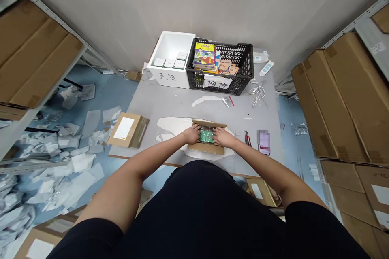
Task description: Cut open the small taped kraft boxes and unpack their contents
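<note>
An opened cardboard box lies on the table in front of me, its long flaps folded out front and back. Inside it sits a green item under shiny clear plastic; its exact kind is not plain. My left hand reaches over the box's left end, fingers stretched out toward the plastic. From the right end, my right hand reaches in the same way, its fingers spread flat at the plastic's edge. The fingertips are partly hidden in the box. White sheeting lies beneath the box.
A closed carton stands at left. Behind are a white foam bin with small white boxes and a black crate of books. Cutters and a phone lie at right. Shelves of cartons flank the table.
</note>
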`<move>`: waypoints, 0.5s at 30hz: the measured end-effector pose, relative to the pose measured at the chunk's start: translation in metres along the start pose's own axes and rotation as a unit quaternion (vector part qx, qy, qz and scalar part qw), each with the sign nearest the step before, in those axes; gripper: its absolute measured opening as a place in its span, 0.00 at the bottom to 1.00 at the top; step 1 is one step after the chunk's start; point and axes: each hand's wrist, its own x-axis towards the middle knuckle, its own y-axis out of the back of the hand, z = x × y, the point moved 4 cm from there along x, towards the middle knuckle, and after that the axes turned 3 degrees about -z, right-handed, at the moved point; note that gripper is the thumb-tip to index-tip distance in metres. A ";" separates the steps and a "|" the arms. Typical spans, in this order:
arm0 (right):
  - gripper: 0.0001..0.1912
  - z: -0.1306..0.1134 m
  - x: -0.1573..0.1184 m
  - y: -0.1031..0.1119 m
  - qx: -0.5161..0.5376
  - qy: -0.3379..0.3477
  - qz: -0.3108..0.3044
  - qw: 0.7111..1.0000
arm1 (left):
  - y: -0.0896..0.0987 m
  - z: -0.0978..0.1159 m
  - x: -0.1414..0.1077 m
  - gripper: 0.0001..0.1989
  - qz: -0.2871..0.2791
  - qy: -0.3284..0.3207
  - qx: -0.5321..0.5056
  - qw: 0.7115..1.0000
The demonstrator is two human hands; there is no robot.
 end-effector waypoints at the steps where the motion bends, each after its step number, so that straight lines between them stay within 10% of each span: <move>1: 0.14 0.001 0.000 0.000 0.008 0.004 -0.023 1.000 | 0.001 0.001 0.000 0.12 -0.005 -0.003 -0.003 1.000; 8: 0.20 0.002 0.000 0.027 0.000 0.036 -0.014 0.999 | 0.046 0.005 -0.011 0.13 0.090 -0.050 -0.037 0.994; 15: 0.10 0.017 -0.020 0.020 -0.022 -0.092 -0.106 0.990 | 0.042 -0.017 -0.040 0.09 0.080 0.103 -0.092 0.987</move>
